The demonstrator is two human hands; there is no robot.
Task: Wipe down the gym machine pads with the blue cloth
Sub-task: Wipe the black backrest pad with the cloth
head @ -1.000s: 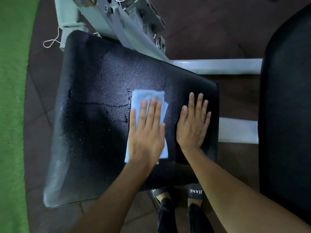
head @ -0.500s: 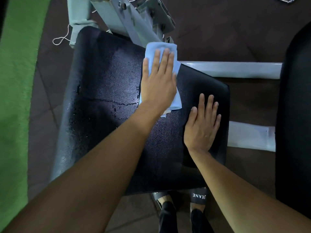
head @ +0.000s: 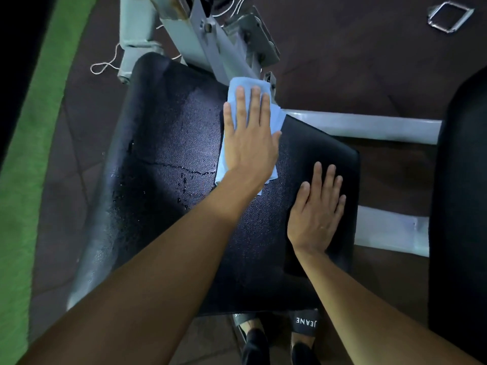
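Note:
A wide black gym machine pad [head: 163,164] fills the middle of the view, wet with droplets and showing a thin crack across it. The blue cloth [head: 245,84] lies folded at the pad's far edge, against the grey frame. My left hand [head: 249,138] presses flat on the cloth with straight fingers, covering most of it. My right hand [head: 317,212] rests flat on the pad's right side, fingers spread, holding nothing.
The grey metal frame [head: 210,40] rises behind the pad, with white bars [head: 361,125] running right to a second black pad [head: 463,206]. Green turf [head: 31,143] borders the left. A metal handle [head: 449,17] lies on the dark floor. My feet [head: 279,341] stand below the pad.
My left hand pushed the cloth from the pad's middle up to its far edge a second ago and has stayed there since. My right hand has stayed planted on the pad.

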